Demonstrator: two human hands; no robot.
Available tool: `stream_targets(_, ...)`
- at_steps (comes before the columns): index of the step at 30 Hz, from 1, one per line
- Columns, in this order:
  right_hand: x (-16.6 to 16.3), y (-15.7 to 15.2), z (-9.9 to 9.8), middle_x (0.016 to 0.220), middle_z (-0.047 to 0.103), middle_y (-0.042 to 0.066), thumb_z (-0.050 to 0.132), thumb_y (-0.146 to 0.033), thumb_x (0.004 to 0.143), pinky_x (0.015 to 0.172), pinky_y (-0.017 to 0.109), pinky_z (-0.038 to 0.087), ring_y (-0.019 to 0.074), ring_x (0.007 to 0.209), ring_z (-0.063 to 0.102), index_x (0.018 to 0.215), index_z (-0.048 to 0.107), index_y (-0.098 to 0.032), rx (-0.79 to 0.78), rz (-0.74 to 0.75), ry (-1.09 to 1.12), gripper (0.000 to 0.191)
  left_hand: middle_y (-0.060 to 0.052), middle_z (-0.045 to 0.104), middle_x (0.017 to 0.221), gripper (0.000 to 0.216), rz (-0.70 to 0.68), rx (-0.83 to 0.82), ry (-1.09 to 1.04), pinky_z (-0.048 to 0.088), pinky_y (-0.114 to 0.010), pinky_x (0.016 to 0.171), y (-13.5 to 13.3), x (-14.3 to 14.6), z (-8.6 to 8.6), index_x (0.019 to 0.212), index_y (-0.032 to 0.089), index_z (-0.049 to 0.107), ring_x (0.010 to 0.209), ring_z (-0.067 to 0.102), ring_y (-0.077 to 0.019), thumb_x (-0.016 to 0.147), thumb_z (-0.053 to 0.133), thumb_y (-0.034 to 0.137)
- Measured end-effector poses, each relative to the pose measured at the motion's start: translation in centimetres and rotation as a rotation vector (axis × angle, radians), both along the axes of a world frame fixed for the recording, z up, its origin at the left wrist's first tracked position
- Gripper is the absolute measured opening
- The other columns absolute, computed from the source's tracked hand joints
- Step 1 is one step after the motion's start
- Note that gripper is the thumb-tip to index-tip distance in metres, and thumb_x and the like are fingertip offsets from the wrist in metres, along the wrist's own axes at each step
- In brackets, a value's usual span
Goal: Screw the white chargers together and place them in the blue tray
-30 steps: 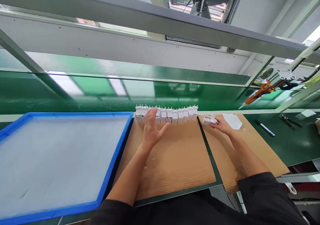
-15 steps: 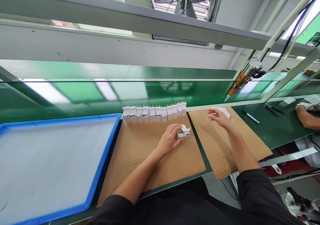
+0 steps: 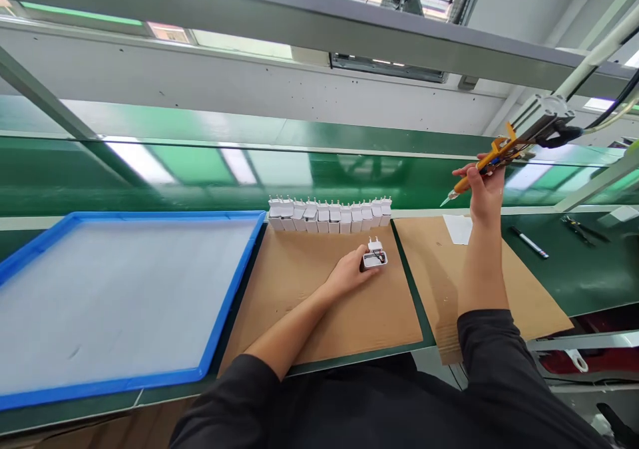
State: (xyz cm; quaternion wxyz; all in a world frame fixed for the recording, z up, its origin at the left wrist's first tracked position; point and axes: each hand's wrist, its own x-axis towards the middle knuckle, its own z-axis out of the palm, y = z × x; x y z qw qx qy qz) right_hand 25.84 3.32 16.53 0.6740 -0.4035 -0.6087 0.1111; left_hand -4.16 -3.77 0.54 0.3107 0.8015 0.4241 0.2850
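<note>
My left hand (image 3: 349, 271) is closed on a white plug charger housing (image 3: 374, 259) above the left cardboard sheet. Its pin cap stands tipped back, and dark wires show in the open shell. Up at the right, my right hand (image 3: 485, 186) is wrapped round an orange glue dispenser (image 3: 499, 149) with a clear pointed nozzle, hanging from a grey cylinder on an arm. The nozzle points down and left, apart from the charger. Along the back edge of the left cardboard stands a row of several white plug chargers (image 3: 333, 216), pins up, with lids partly tilted.
A large blue-rimmed tray (image 3: 204, 362) with a white base lies left. Cardboard sheets (image 3: 299, 329) cover the bench. White paper (image 3: 458, 228) lies on the right sheet. A marker (image 3: 529, 242) and pliers (image 3: 582, 231) lie farther right. A grey shelf beam (image 3: 299, 20) crosses above.
My right hand has risen from near the white paper and taken hold of the glue dispenser. In my left hand, the charger's cap now stands upright with its wires showing. The view has shifted.
</note>
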Motion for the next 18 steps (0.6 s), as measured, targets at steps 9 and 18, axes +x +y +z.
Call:
stream_targets(9, -10.7, -6.5, 2.6, 0.071, 0.051, -0.006, 0.076, -0.052, 0.072, 0.046, 0.026, 0.043, 0.0097, 0.052, 0.048, 0.097, 0.054, -0.031, 0.167, 0.468, 0.076, 0.04, -0.004, 0.069, 0.1, 0.039, 0.205, 0.055, -0.184, 0.05, -0.026, 0.073, 0.9, -1.9, 0.8, 0.113, 0.022, 0.054, 0.08, 0.065, -0.0158, 0.08, 0.066, 0.039)
stream_targets(18, -12.2, -8.9, 2.3, 0.074, 0.049, -0.004, 0.081, -0.056, 0.063, 0.048, 0.027, 0.05, 0.012, 0.058, 0.053, 0.103, 0.047, -0.03, 0.053, 0.567, 0.141, 0.058, -0.007, 0.066, 0.121, 0.045, 0.146, 0.196, -0.183, 0.051, -0.031, 0.09, 0.0, -1.4, 4.3, 0.128, 0.023, 0.055, 0.104, 0.063, -0.0193, 0.086, 0.064, 0.035)
